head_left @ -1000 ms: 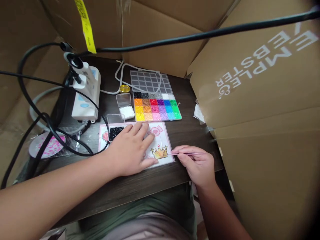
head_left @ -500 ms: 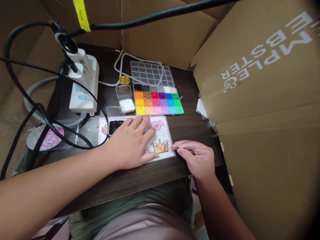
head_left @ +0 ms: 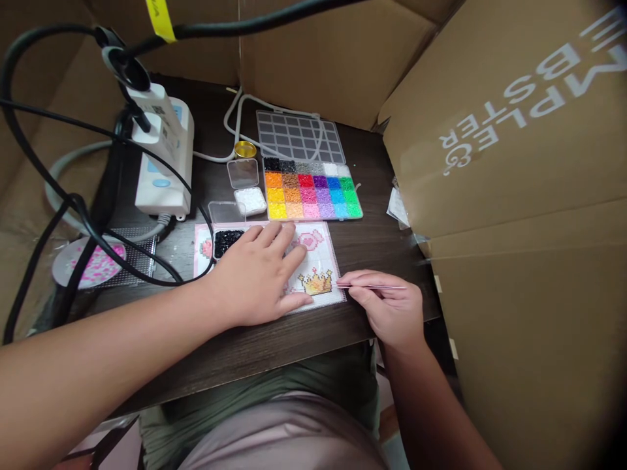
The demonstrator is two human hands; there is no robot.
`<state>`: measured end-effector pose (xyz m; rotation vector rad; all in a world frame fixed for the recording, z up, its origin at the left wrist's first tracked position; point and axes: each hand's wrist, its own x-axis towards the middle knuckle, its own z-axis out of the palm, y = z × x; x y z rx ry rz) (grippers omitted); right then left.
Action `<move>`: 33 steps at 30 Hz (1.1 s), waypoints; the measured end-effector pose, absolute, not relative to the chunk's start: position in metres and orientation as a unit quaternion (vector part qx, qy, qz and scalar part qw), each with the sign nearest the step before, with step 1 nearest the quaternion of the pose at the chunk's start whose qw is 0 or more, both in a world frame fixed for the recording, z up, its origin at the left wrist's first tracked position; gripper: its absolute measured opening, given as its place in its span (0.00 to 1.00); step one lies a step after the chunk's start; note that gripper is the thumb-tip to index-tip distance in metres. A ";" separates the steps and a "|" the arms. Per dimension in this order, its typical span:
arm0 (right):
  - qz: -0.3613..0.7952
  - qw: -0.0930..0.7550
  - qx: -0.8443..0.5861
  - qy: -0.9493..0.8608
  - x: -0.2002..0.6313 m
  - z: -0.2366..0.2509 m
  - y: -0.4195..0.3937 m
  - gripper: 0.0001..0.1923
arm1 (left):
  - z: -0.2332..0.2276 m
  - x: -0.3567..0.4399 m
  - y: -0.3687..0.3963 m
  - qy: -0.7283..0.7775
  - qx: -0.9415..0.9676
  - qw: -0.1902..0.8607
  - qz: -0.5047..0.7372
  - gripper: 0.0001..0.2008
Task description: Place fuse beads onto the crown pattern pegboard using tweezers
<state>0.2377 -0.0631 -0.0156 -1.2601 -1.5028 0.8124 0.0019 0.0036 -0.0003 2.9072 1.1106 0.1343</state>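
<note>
My left hand (head_left: pixel 262 277) lies flat with its fingers spread on a pink-edged pattern sheet (head_left: pixel 321 261), which seems to have a clear pegboard over it. Between thumb and fingers, my right hand (head_left: pixel 392 307) pinches thin pink tweezers (head_left: pixel 377 287). Their tips point left at the yellow crown (head_left: pixel 317 282) with its dark outline; whether they hold a bead is too small to tell. A small box of black beads (head_left: pixel 228 241) sits by my left fingers, partly covered by the hand. A pink candy picture (head_left: pixel 311 240) shows above the crown.
Behind the sheet stand a sorted bead case (head_left: pixel 313 189), its clear lid (head_left: pixel 301 137), a box of white beads (head_left: pixel 251 201) and a gold tin (head_left: pixel 245 150). At left are a power strip (head_left: pixel 166 163), hanging black cables (head_left: pixel 93 228) and a dish of pink beads (head_left: pixel 88 264). Cardboard walls (head_left: pixel 514 261) enclose the table.
The camera view has tilted and shifted slightly. My left hand stays flat on the sheet, and my right hand keeps the tweezers at the crown's right edge.
</note>
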 end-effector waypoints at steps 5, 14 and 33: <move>0.335 0.485 -0.524 -0.615 0.238 -0.016 -0.063 0.07 | -0.001 0.002 0.004 0.357 0.933 0.013 0.044 0.36; 0.335 0.478 -0.529 -0.616 0.237 -0.014 -0.064 0.05 | 0.000 0.002 0.004 0.361 0.931 0.024 0.039 0.36; 0.348 0.468 -0.534 -0.612 0.236 -0.012 -0.060 0.05 | 0.001 0.002 0.004 0.361 0.932 0.016 0.031 0.37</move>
